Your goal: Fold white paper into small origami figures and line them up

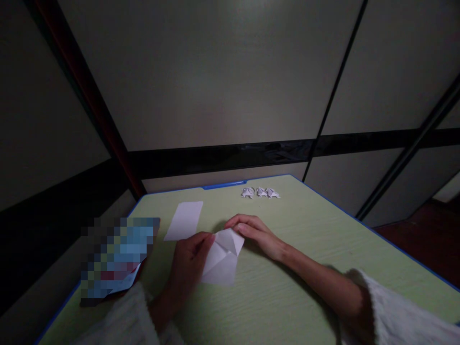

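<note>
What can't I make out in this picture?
- Head view: the underside of the white, partly folded paper sheet, which faces away; any fingertips beneath are hidden.
- Head view: the print on the flat, multicoloured item at left, masked by coarse pixel blocks.
- Head view: fine folds of the small white folded-paper shapes, too small.
- Head view: the rest of the fluffy white right sleeve, cut off by the picture's edge.

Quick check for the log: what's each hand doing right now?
Left hand: closed, pinching the folded paper.
Right hand: partly curled at the paper's far edge; whether it grips cannot be told.
</note>
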`<state>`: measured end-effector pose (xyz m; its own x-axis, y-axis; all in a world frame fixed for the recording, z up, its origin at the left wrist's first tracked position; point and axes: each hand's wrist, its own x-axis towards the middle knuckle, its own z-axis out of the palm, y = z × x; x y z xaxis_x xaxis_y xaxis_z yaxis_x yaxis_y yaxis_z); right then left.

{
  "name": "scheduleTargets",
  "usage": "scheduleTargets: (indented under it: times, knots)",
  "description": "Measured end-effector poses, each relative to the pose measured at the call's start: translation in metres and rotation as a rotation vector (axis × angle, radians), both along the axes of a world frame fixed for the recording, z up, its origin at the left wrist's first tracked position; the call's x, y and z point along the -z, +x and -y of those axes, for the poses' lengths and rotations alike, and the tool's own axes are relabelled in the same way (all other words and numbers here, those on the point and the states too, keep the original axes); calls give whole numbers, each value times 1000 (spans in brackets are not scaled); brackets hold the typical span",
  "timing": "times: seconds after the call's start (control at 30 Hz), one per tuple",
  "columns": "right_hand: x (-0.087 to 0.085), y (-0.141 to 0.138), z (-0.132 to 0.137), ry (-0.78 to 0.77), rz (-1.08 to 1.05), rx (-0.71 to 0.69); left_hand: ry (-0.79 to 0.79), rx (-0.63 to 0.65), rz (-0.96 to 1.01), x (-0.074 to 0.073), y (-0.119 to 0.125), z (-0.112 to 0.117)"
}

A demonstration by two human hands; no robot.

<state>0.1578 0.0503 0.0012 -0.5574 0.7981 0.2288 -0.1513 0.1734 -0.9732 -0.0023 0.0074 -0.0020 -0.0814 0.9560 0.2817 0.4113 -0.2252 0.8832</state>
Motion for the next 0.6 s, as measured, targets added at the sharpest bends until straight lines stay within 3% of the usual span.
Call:
scheduleTargets:
  times: [0.23,0.6]
  knots:
    - [-2,-5,6,-104,68,-8,76,72,-168,3,-1,4]
    - [-3,-3,3,-113,13,-18,81,102,-164,1,-1,6]
